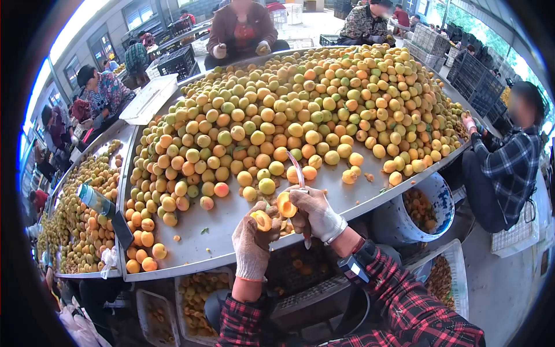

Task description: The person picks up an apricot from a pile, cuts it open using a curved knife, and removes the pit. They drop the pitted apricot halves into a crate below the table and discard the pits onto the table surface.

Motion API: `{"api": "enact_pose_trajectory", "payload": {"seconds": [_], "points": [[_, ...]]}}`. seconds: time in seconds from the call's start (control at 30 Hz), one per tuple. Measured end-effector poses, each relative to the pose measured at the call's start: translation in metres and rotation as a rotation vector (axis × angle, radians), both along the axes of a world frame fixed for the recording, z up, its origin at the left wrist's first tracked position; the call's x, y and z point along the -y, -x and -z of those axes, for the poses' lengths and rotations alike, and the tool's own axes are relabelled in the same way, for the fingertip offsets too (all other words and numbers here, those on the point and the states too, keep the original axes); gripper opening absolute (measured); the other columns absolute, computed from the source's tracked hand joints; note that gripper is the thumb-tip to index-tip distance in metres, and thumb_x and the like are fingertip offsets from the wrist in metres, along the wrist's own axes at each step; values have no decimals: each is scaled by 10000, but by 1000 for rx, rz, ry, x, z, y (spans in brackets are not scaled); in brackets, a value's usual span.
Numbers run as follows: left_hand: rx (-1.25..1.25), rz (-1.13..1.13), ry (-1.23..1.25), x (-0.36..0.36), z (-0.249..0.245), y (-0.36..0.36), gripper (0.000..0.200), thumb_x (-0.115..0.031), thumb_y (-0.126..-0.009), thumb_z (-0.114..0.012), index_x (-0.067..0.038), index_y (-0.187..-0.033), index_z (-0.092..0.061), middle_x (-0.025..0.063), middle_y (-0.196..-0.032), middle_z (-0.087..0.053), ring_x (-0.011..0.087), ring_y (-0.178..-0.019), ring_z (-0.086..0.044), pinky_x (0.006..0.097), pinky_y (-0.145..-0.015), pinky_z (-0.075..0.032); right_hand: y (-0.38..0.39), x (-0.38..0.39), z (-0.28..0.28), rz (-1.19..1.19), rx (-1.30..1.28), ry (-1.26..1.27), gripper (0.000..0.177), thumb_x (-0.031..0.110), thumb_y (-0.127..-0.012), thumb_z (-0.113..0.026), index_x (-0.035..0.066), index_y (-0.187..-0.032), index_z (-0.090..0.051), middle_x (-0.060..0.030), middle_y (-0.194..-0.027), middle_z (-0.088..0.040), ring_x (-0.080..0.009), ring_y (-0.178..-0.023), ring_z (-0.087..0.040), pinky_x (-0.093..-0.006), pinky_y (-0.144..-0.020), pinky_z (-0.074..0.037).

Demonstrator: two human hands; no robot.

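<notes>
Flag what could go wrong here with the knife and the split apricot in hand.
1. The knife blade sticks up from the right hand, close to the left hand; cloth gloves may not stop a cut.
2. The left hand pinches one half and the right hand the other half at the rim of the table; either could slip and fall.

Bare tray (231, 222) before apricot heap (300, 110)

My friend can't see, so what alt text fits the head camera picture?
Gloved hands hold a halved apricot: the left hand has one half, the right hand a knife and the other half. Behind, a metal table bears a huge pile of apricots, with people around it.
</notes>
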State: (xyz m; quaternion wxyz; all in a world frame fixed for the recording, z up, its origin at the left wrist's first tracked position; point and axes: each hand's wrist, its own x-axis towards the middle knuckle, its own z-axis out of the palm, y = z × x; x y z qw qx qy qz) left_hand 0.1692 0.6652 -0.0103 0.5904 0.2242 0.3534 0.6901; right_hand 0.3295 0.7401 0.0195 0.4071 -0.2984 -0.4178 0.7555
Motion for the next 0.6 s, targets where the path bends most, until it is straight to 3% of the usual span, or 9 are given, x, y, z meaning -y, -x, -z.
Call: {"api": "enact_pose_trajectory", "payload": {"seconds": [0.2, 0.6], "points": [[38, 10, 32, 2, 3, -6, 565, -448, -994, -519, 51, -1258, -516, 148, -1078, -650, 166, -704, -602, 230, -541, -445, -6, 0, -3, 12, 57, -34, 280, 333, -980, -560, 57, -940, -579, 10, -604, -559, -69, -417, -525, -201, -352, -392], [-14, -29, 9, 10, 2, -2, 560, -442, -998, -502, 58, -1249, -515, 163, -1040, -661, 173, -709, -608, 243, -549, -442, 1, 1, 2, -35, 52, -40, 284, 336, -976, -579, 55, -933, -585, 8, -612, -566, -70, -410, -514, -207, -359, -389]]}}
